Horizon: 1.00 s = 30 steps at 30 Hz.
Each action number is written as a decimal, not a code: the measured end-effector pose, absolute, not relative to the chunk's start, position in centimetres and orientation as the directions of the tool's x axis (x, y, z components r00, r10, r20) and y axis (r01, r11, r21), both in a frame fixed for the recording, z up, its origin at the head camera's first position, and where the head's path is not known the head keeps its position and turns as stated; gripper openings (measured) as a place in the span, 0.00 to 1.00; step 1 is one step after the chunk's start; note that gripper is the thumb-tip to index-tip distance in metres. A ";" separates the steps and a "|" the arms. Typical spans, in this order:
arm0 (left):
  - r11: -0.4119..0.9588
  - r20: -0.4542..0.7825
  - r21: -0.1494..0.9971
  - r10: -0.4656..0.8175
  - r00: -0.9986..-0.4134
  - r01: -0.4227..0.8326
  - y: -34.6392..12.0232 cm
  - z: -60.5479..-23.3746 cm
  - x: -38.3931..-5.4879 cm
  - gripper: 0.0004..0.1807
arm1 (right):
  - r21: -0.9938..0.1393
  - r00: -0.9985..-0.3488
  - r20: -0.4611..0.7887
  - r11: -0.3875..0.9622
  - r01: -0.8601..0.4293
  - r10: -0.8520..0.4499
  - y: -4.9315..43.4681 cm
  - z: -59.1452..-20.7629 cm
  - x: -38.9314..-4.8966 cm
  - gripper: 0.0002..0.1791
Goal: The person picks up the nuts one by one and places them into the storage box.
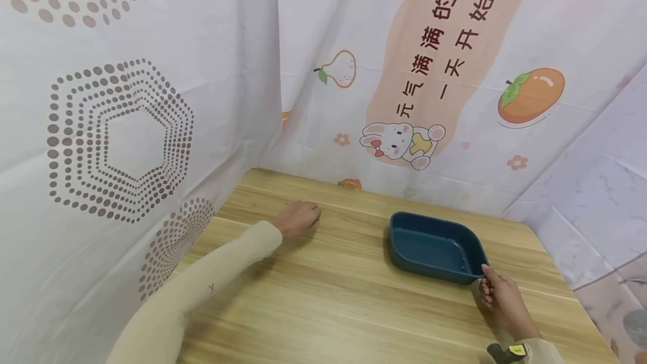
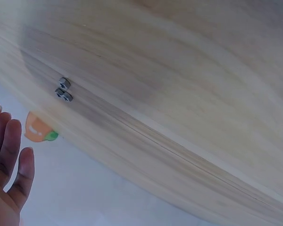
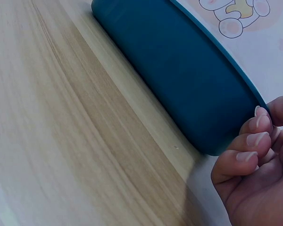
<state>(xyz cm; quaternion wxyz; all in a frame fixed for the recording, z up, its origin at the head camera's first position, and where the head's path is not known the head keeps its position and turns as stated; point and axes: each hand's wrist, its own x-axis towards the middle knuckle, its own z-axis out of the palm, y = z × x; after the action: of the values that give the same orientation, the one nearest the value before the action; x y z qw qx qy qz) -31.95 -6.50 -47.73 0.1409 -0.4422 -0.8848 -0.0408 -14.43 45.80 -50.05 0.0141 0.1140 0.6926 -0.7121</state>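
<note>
A dark blue rectangular tray with rounded corners stands on the right part of the table. My right hand pinches its near right corner, thumb at the rim and fingers bent against the outside, as the right wrist view shows. A few tiny dark pieces lie on the tray's floor near that corner. To the left, my left hand is low over the table with its fingers loosely bent and nothing in them. Three small metal hex nuts lie close together near that hand in the left wrist view; the hand hides them from the head camera.
The wood-grain table meets a printed curtain along its back edge. Another curtain with dotted patterns hangs along the left side. Pale cloth closes off the right. A dark strap sits at the right wrist.
</note>
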 end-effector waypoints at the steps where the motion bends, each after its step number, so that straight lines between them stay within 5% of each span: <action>1: 0.603 0.286 -0.054 0.773 -0.566 0.796 -6.4 -47.8 -32.0 0.08 | -0.984 -0.974 -0.179 -0.041 0.175 0.138 45.8 -50.1 -14.4 0.23; 30: 0.582 0.296 -0.143 0.797 -0.527 0.800 -3.1 -47.6 -32.4 0.07 | -0.989 -0.982 -0.142 -0.063 0.135 0.124 45.8 -50.3 -14.2 0.23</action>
<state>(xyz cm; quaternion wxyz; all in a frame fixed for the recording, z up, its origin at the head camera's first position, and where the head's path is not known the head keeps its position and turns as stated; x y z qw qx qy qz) -32.42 -3.09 -47.61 0.1665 -0.4570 -0.8737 -0.0053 -14.23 45.78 -50.33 0.0036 0.0947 0.6845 -0.7228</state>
